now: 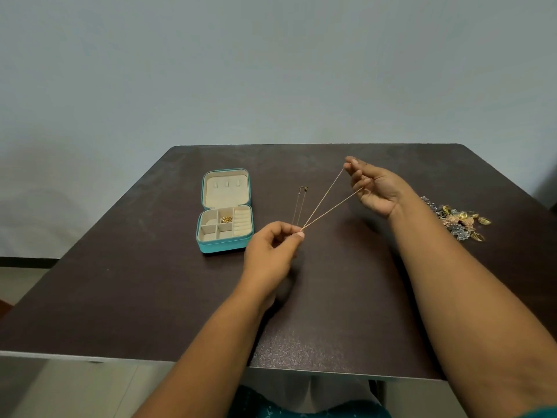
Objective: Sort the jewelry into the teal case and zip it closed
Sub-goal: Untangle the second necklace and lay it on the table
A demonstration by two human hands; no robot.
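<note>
The teal case [224,250] lies open on the table's left half, its cream lid flat behind it. A small gold piece [226,219] sits in one middle compartment. A thin gold chain [324,201] is stretched taut above the table between both hands. My left hand [271,251] pinches one end just right of the case. My right hand [373,188] holds the chain looped over its curled fingers, farther back and to the right. The chain's clasp end [302,190] trails back from my left hand.
A heap of leaf-shaped gold, pink and blue jewelry [461,220] lies at the table's right side beyond my right forearm. The dark table [150,297] ends at a near edge in front of me, with a pale wall behind.
</note>
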